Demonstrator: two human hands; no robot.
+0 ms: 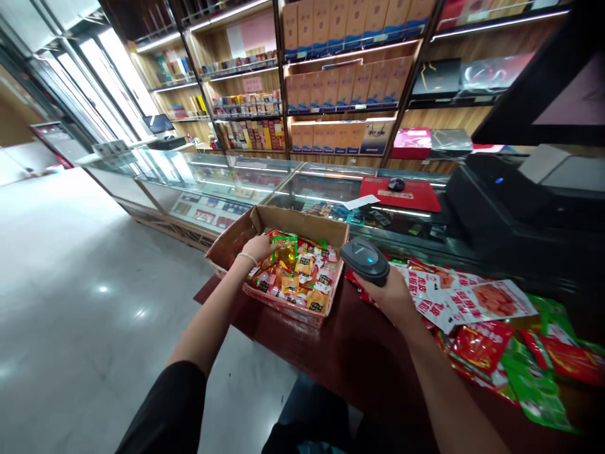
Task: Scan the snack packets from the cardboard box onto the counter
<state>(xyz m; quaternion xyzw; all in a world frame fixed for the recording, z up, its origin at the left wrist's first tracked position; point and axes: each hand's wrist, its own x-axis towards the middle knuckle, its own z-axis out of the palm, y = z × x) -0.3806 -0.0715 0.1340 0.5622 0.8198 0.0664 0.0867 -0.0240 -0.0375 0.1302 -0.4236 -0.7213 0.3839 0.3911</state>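
Observation:
My left hand (259, 247) reaches over the left side of an open cardboard box (283, 309), its fingers closed on the edge of a gold snack packet (286, 253) with a green border. Under and around that packet lie several small wrapped snacks (305, 263) in orange, white and red. To the right of the box, my right hand (390, 296) is wrapped round the handle of a black barcode scanner (365, 260), whose blue light is lit. The scanner's head points toward the box.
Red-and-white snack bags (472, 299) and green bags (534, 378) are piled on the dark red table (302, 343) at right. Behind stands a glass display counter (227, 167) with a red mat (411, 195) and a mouse (396, 184). A black checkout machine (520, 195) occupies the right.

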